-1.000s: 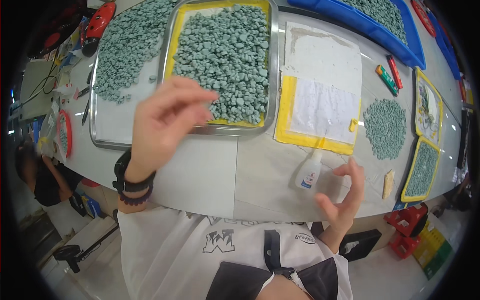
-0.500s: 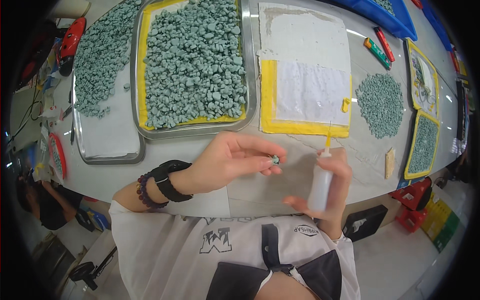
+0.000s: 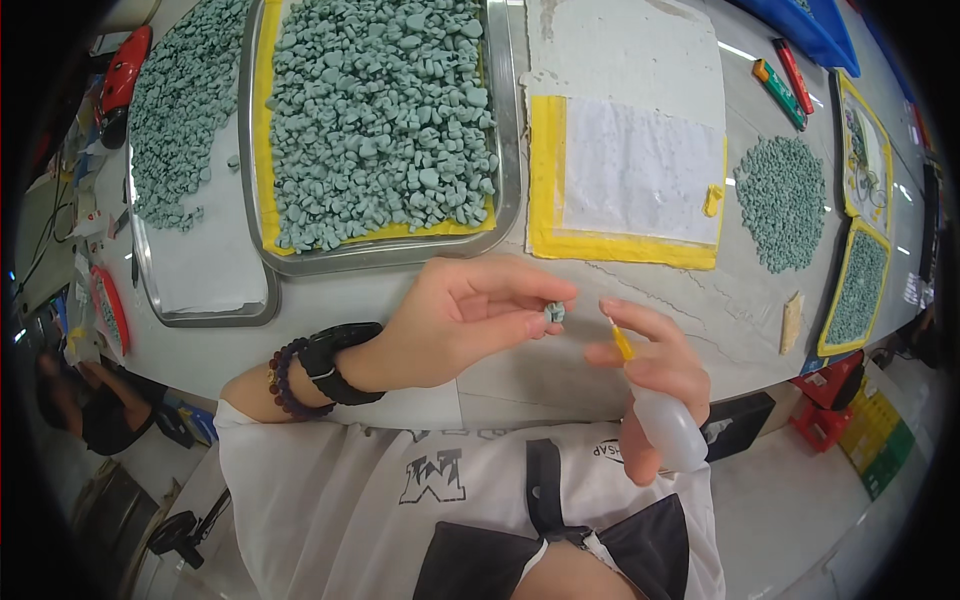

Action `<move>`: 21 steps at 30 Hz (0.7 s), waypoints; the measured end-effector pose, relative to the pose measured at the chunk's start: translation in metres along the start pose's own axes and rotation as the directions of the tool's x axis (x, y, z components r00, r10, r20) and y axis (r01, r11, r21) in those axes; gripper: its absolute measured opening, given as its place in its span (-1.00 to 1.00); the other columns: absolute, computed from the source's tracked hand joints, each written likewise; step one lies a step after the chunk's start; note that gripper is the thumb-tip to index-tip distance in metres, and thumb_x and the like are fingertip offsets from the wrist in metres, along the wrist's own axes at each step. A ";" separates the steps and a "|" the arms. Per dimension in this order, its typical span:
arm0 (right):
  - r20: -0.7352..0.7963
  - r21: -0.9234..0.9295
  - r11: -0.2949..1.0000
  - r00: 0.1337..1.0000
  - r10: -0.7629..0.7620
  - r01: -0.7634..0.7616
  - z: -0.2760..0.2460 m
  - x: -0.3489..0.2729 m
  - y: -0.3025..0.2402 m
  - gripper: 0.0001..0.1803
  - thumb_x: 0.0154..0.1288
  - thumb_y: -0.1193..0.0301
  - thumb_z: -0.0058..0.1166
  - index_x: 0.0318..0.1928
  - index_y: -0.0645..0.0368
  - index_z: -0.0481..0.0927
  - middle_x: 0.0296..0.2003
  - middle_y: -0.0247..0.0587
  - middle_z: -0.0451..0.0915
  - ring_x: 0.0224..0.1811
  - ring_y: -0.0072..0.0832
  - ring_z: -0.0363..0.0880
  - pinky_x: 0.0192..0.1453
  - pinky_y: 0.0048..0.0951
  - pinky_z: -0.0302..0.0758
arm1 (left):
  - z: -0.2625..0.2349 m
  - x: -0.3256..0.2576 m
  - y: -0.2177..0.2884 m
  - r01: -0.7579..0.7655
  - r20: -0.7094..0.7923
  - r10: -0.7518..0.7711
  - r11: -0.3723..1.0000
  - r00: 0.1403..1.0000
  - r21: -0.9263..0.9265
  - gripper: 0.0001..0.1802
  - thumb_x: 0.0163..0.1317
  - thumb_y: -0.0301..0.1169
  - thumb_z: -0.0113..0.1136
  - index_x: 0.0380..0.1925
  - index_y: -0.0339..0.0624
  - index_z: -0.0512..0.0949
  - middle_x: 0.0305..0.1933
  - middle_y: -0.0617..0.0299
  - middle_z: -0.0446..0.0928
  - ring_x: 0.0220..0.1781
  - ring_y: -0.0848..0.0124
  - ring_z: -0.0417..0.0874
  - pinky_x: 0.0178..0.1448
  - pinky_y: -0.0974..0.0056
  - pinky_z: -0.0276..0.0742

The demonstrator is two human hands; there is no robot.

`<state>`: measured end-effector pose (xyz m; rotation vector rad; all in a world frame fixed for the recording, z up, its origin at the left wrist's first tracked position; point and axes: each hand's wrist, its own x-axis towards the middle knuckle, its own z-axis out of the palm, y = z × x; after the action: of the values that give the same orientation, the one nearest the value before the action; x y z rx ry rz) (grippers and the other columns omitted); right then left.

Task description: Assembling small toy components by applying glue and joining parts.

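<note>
Between thumb and fingertips, my left hand [image 3: 465,320] pinches a small blue-green stone-like piece [image 3: 555,312] just above the tabletop. Opposite it, my right hand [image 3: 665,375] is closed round a translucent white squeeze bottle [image 3: 672,435] with a yellow needle tip [image 3: 622,340]. The bottle is tilted, its tip pointing up and toward the left hand. A small gap separates tip and piece. Beyond my left hand stands a metal tray [image 3: 385,262] heaped with similar blue-green pieces [image 3: 380,130].
A yellow-taped white board [image 3: 640,170] lies behind my hands. To its right are a pile of small pieces [image 3: 782,200], a green cutter [image 3: 780,95], a red cutter [image 3: 795,75] and a yellow-edged tray [image 3: 852,285]. Another metal tray [image 3: 205,285] stands at left.
My right hand has tipped the bottle from upright toward the left, lowering its needle tip closer to the piece. My left hand still pinches the piece, which shows more clearly. The view has shifted slightly.
</note>
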<state>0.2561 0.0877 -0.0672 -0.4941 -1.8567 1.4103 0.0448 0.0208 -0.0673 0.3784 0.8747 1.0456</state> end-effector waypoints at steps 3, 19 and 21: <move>0.018 0.035 0.997 0.998 0.064 -0.065 0.003 0.000 -0.004 -0.21 0.10 -0.35 -0.07 -0.14 0.21 0.50 -0.36 0.00 0.66 -0.05 0.16 0.57 -0.13 -0.15 0.56 | -0.003 0.000 -0.009 -0.089 0.019 0.087 0.990 0.996 0.112 -0.64 0.11 -0.78 0.11 -0.04 -0.40 0.50 -0.03 0.12 0.46 0.01 0.43 0.55 0.12 0.36 0.49; 0.118 0.031 0.999 0.992 0.041 -0.045 0.004 0.005 0.001 -0.40 0.33 -0.08 -0.19 -0.21 0.32 0.46 -0.51 0.16 0.61 -0.16 0.15 0.62 -0.24 -0.12 0.61 | 0.001 -0.002 -0.012 -0.105 -0.029 0.113 0.974 0.993 0.201 -0.63 0.09 -0.77 0.16 -0.05 -0.40 0.50 -0.03 0.14 0.44 -0.01 0.46 0.54 0.10 0.37 0.52; 0.119 0.027 0.998 0.992 0.044 -0.048 0.004 0.005 0.000 -0.41 0.33 -0.08 -0.18 -0.21 0.31 0.46 -0.50 0.16 0.61 -0.16 0.14 0.62 -0.25 -0.12 0.61 | 0.001 -0.002 -0.011 -0.103 -0.029 0.111 0.974 0.993 0.202 -0.63 0.09 -0.77 0.16 -0.05 -0.40 0.50 -0.03 0.14 0.44 -0.01 0.46 0.54 0.10 0.37 0.52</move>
<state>0.2500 0.0887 -0.0663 -0.4496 -1.9253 1.5248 0.0519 0.0136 -0.0733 0.5807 1.0084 1.0698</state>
